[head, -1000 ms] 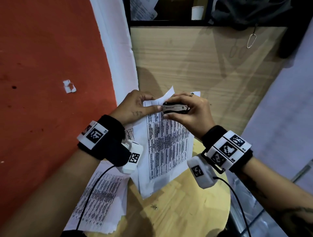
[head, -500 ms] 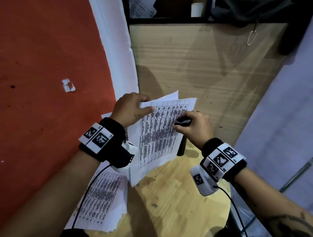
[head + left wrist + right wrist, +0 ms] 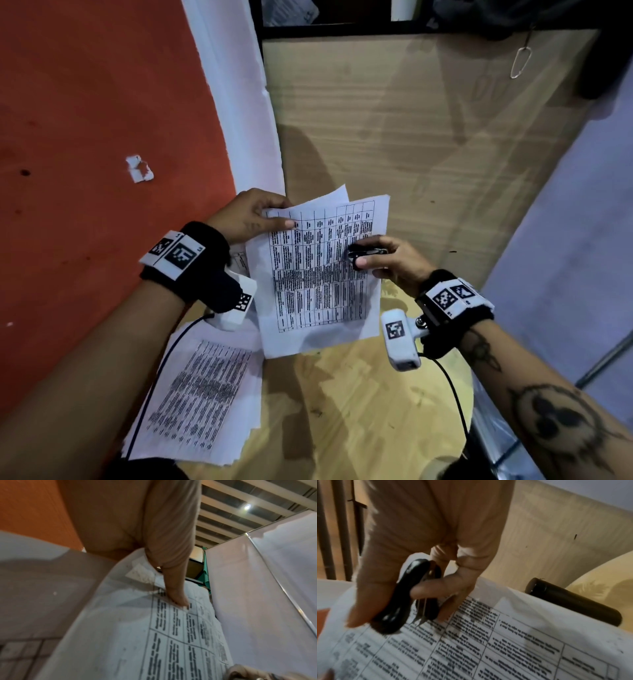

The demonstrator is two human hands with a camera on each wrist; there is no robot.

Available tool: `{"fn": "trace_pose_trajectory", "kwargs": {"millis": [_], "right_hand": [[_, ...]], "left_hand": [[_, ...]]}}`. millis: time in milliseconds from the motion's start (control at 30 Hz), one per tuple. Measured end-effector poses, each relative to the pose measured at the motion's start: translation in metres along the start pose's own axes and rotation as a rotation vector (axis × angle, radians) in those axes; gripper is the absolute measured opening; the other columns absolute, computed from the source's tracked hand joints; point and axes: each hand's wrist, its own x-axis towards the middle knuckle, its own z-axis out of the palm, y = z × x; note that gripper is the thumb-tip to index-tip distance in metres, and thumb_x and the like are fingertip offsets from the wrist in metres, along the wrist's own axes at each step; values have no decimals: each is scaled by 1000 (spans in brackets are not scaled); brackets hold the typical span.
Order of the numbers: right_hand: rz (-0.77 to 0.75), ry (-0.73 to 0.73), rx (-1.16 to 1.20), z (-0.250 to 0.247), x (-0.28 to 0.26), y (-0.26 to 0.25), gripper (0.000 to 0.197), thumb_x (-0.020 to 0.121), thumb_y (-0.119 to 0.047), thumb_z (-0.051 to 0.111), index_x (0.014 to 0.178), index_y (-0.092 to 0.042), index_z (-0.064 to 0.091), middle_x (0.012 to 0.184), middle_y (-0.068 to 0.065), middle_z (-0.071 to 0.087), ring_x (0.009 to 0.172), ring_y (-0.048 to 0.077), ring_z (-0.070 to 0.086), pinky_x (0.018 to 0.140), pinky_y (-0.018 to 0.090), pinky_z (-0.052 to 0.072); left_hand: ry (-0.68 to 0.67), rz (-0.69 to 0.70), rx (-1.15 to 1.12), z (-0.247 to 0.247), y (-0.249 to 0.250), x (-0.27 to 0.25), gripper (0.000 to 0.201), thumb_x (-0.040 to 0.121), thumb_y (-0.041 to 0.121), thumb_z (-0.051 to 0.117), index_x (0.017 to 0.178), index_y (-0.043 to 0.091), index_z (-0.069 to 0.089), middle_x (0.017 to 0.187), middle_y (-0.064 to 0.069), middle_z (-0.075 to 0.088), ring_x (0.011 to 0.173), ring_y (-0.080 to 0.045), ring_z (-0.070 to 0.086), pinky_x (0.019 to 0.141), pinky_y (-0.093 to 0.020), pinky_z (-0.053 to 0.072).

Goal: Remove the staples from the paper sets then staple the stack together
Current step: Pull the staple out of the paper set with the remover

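Left hand [image 3: 248,216] pinches the top corner of the paper set [image 3: 318,274] lifted above the round table [image 3: 359,411], right hand [image 3: 387,260] curled round the black staple remover [image 3: 366,253] against the sheet's right edge; best to keep the corner taut while the claws bite

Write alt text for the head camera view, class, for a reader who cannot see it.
A person's left hand pinches the top corner of a printed paper set held above a wooden table, while the right hand grips a small black staple remover at the sheet's right edge. More printed sheets lie on the table below the left wrist, beside an orange wall.
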Motion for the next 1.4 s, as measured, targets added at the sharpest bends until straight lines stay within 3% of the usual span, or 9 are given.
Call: {"fn": "trace_pose_trajectory", "kwargs": {"millis": [200, 300, 367, 467, 733, 1000, 1133, 1267, 1400], "right_hand": [[27, -51, 7, -1, 3, 0, 32, 71, 13, 65, 83, -16, 66, 68, -4, 69, 56, 6, 61, 45, 11, 42], [25, -37, 28, -3, 2, -3, 32, 68, 12, 67, 85, -14, 66, 66, -5, 70, 52, 5, 61, 43, 10, 42], [14, -22, 73, -7, 0, -7, 39, 53, 3, 77, 86, -12, 64, 64, -5, 70, 51, 4, 62, 42, 10, 41], [-34, 17, 185, -18, 0, -4, 71, 22, -22, 93, 87, -12, 67, 73, -1, 73, 61, 8, 68, 49, 13, 45], [-7, 53, 342, -7, 3, 15, 83, 10, -27, 96, 85, -7, 65, 72, 6, 73, 64, 12, 70, 41, 9, 44], [38, 107, 171, 4, -3, 23, 19, 80, 6, 61, 86, -11, 60, 57, -7, 68, 50, 1, 62, 40, 11, 39], [138, 188, 107, 9, -2, 74, 17, 79, -4, 66, 76, -18, 56, 58, -10, 67, 59, 4, 63, 63, 22, 44], [332, 175, 14, 11, -15, 133, 13, 94, -26, 53, 88, -16, 55, 74, -5, 63, 76, 15, 59, 63, 26, 45], [505, 147, -173, 6, -29, 173, 34, 98, -42, 36, 110, -16, 55, 93, 0, 57, 83, 15, 55, 66, 28, 44]], "left_hand": [[18, 0, -31, -5, -4, 2, 16, 81, 1, 67, 90, 14, 66, 81, 15, 72, 81, 2, 64, 78, -12, 47], [63, -53, -31, -10, -11, 1, 26, 75, -2, 71, 92, 18, 65, 85, 2, 71, 80, -2, 64, 78, -16, 50], [154, -113, -40, -20, -20, -5, 32, 71, 0, 76, 96, 16, 65, 94, -16, 68, 86, -12, 62, 81, -26, 49], [401, -230, -144, -23, -45, -26, 34, 76, 1, 72, 104, 13, 58, 91, -4, 66, 72, 1, 61, 64, -10, 46], [470, -313, -655, 58, -79, -48, 82, 37, 40, 94, 105, 12, 59, 108, -9, 68, 86, -15, 70, 75, -30, 57], [594, -317, -486, 27, -104, -61, 23, 84, -10, 55, 100, 6, 58, 72, 15, 72, 67, 4, 65, 74, -19, 53], [698, -602, -153, -7, -173, -107, 26, 89, -7, 54, 115, -9, 54, 107, -24, 66, 87, -13, 60, 88, -38, 46], [548, -954, 140, 0, -214, -141, 38, 93, -6, 48, 129, -16, 42, 133, -38, 44, 121, -45, 47, 98, -47, 37], [83, -1100, 571, 31, -220, -173, 70, 86, 23, 66, 144, 3, 31, 153, -20, 24, 136, -35, 34, 109, -36, 31]]}}
